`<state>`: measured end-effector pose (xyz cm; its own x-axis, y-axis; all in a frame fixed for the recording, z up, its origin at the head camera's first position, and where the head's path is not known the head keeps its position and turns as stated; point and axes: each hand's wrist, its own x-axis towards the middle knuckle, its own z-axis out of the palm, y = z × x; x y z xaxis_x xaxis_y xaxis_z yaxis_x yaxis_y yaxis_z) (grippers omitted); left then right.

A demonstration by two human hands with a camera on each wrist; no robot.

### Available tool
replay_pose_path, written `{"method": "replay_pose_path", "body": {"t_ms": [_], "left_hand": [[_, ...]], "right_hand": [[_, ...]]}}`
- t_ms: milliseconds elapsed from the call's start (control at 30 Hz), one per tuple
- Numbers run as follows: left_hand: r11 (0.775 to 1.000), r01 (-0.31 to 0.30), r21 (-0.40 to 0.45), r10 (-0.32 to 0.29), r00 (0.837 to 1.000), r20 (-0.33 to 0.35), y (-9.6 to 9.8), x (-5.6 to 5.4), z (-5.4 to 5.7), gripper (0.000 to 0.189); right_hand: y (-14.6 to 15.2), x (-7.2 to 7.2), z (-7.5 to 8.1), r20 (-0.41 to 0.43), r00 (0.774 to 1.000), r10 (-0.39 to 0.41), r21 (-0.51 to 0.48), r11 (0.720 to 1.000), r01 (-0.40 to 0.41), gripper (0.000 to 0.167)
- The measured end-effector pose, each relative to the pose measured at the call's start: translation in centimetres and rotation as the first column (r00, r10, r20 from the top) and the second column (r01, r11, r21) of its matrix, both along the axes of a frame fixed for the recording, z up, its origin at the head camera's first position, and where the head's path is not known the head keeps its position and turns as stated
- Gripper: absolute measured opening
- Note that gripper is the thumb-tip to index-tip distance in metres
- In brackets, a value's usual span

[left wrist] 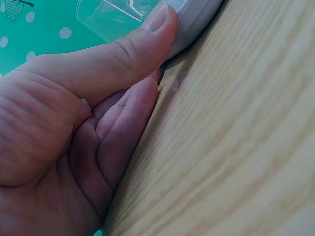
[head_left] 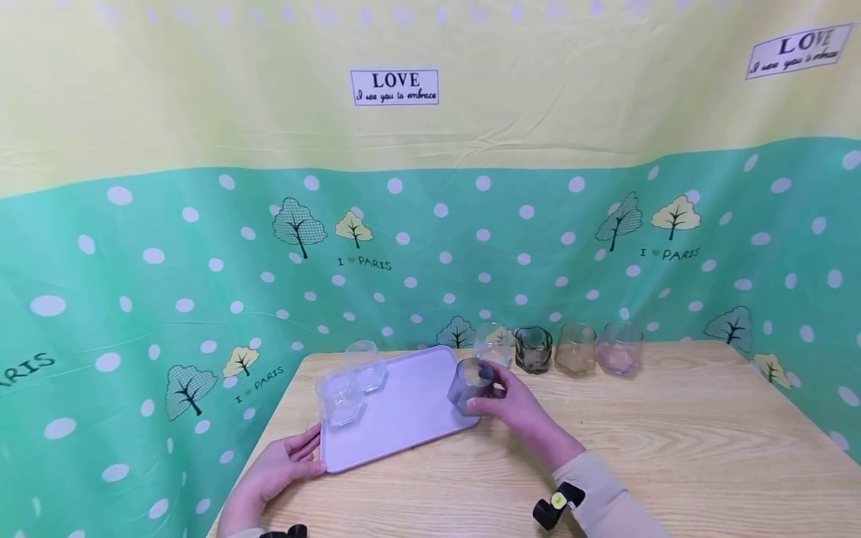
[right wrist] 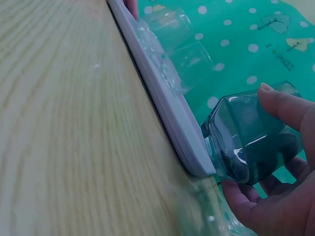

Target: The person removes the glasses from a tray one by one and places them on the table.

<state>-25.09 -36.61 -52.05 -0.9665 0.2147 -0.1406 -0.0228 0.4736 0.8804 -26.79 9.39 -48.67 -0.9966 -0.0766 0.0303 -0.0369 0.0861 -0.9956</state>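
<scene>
Now, a smoky blue glass (head_left: 464,392) is held at the right end of a lilac tray (head_left: 406,407).
The right hand (head_left: 516,407) curls thumb and fingers around the glass; the left hand (head_left: 284,465) pinches the tray's near left corner. Two clear glasses (head_left: 344,407) stand on the tray's left part.

We counted seven glasses in all: three clear glasses (head_left: 345,402), one grey glass (head_left: 464,387), one dark glass (head_left: 534,353), one amber glass (head_left: 575,350) and one pinkish glass (head_left: 620,351). Two stood on the one tray (head_left: 410,411), four in a row. We saw one table (head_left: 538,456), two hands (head_left: 279,467), two black wrist devices (head_left: 560,505) and two LOVE labels (head_left: 394,87).
</scene>
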Motion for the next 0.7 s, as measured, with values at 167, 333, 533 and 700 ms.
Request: {"method": "replay_pose_path", "body": {"t_ms": [167, 333, 533, 700], "left_hand": [[0.999, 0.018, 0.030, -0.018, 1.000, -0.001, -0.1, 0.0, 0.0, 0.085], [0.997, 0.026, 0.066, -0.026, 1.000, 0.005, -0.1, 0.0, 0.0, 0.086], [0.998, 0.025, 0.061, -0.025, 1.000, 0.006, -0.2, 0.1, 0.0, 0.084], [0.998, 0.032, 0.060, -0.032, 0.999, 0.001, -0.2, 0.1, 0.0, 0.084]], "right_hand": [[1.2, -0.7, -0.1, -0.006, 1.000, -0.016, -0.009, 1.000, 0.016, 0.093], [2.1, -1.0, -0.2, -0.006, 0.999, -0.033, 0.012, 0.999, 0.033, 0.095], [2.8, -1.2, -0.2, 0.012, 0.997, -0.078, 0.037, 0.996, 0.078, 0.099], [3.4, -1.5, -0.4, 0.025, 0.992, -0.122, 0.059, 0.991, 0.120, 0.100]]}}
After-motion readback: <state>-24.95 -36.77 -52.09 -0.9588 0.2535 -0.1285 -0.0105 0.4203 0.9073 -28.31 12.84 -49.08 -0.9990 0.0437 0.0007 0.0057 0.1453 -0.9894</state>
